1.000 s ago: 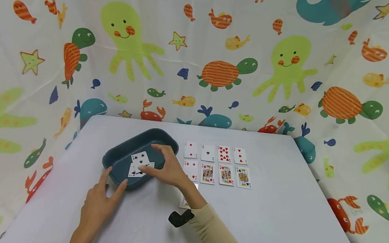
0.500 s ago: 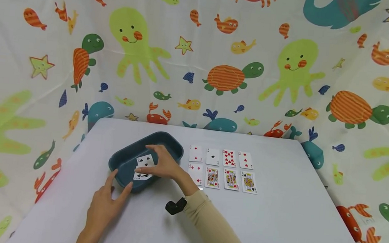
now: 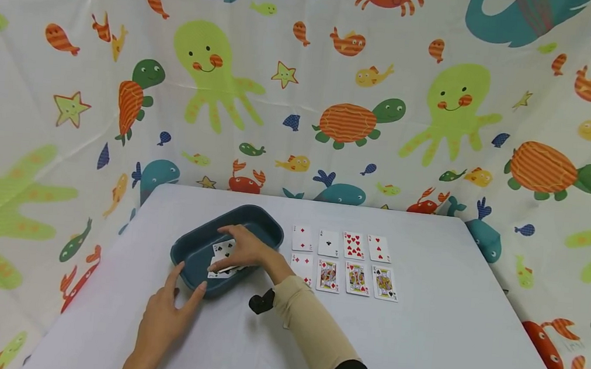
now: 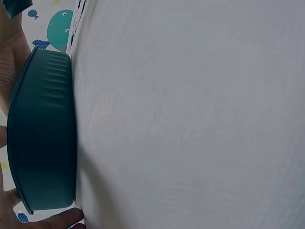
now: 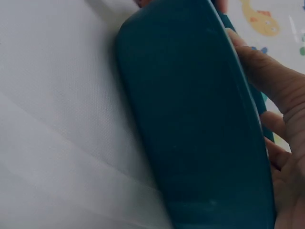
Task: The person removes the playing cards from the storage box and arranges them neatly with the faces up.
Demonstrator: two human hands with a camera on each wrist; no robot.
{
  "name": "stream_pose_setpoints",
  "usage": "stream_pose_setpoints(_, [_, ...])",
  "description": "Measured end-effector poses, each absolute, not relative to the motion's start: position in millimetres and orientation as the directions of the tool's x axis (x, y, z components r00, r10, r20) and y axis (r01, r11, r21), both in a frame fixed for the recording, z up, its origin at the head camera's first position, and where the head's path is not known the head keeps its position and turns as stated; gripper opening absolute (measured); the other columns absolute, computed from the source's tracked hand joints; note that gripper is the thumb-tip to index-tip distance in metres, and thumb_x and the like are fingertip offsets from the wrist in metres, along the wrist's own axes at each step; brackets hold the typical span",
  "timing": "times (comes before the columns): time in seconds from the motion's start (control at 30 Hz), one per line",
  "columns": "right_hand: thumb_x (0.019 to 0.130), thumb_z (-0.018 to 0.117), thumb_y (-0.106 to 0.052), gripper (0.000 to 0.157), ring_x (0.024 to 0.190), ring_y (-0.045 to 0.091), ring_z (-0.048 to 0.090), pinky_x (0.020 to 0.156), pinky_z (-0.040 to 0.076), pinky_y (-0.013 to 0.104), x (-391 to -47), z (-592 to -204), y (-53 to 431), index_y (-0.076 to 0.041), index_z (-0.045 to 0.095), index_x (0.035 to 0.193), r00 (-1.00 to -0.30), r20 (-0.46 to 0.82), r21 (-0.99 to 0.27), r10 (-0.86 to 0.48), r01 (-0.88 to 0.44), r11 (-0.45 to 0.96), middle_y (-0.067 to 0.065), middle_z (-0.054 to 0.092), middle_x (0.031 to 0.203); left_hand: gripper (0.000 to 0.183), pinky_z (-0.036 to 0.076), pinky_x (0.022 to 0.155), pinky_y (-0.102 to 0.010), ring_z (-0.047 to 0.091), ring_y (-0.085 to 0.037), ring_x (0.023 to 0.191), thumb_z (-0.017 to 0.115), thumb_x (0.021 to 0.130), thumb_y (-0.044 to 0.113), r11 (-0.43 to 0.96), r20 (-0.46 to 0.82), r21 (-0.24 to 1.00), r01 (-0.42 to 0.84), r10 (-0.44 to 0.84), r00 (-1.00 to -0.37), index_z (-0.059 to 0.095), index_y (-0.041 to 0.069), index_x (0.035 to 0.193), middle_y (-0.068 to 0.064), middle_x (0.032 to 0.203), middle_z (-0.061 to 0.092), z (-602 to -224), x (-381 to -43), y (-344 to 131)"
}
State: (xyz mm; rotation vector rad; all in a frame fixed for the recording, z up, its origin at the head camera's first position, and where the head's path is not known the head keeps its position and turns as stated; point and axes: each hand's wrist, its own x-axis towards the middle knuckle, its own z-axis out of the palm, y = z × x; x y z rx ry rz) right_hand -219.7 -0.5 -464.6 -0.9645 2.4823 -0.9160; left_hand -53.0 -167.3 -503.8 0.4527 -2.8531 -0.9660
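A dark teal tray point(image 3: 195, 259) stands at an angle on the table's left side, with several playing cards point(image 3: 222, 248) inside. My left hand point(image 3: 161, 316) touches the tray's near left corner, index finger and thumb spread on either side of it. Over the tray is my right hand point(image 3: 247, 250), thumb low by the cards and index finger wide apart from it; its other fingers are hidden from the head view. A white card edge shows beside that thumb. Both wrist views show mainly the tray's outer wall point(image 4: 43, 133); the cards cannot be seen there.
Face-up cards lie right of the tray in two rows, including a ten of hearts point(image 3: 354, 246) and a king point(image 3: 385, 283). The right sleeve point(image 3: 309, 323) covers some of the table. A patterned sea-animal curtain point(image 3: 303, 91) hangs behind the white table point(image 3: 453, 315).
The whole head view has shifted slightly right and down. My right hand stays over the tray, its thumb now nearer the cards' middle. My left hand keeps its place at the corner.
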Motion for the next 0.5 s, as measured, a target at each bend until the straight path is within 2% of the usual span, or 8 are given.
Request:
stream_pose_setpoints(0.37, [0.075,0.09,-0.049,0.098,0.147,0.023,0.037,0.114,0.039,0.04,-225.6,-473.0,-13.1,-0.019,0.043,0.156,-0.726,-0.193,-0.521,-0.66,-0.494,0.696,0.006,0.04,0.159,0.091,0.045,0.085,-0.073,0.054,-0.06,0.118,0.052,0.096,0.069,0.744,0.013,0.629,-0.226,-0.3,-0.954,0.025,0.012,0.162,-0.038,0.128,0.059,-502.8,-49.2,-165.7])
stream_pose_setpoints(0.5, [0.074,0.09,-0.051,0.098,0.147,0.023,0.035,0.114,0.038,0.039,-225.6,-474.5,-17.0,-0.018,0.044,0.155,-0.724,-0.204,-0.47,-0.659,-0.518,0.715,0.005,0.04,0.159,0.09,0.045,0.085,-0.073,0.055,-0.06,0.117,0.053,0.096,0.068,0.748,0.03,0.626,-0.221,-0.306,-0.952,0.025,0.013,0.162,-0.038,0.128,0.06,-503.3,-49.1,-166.5])
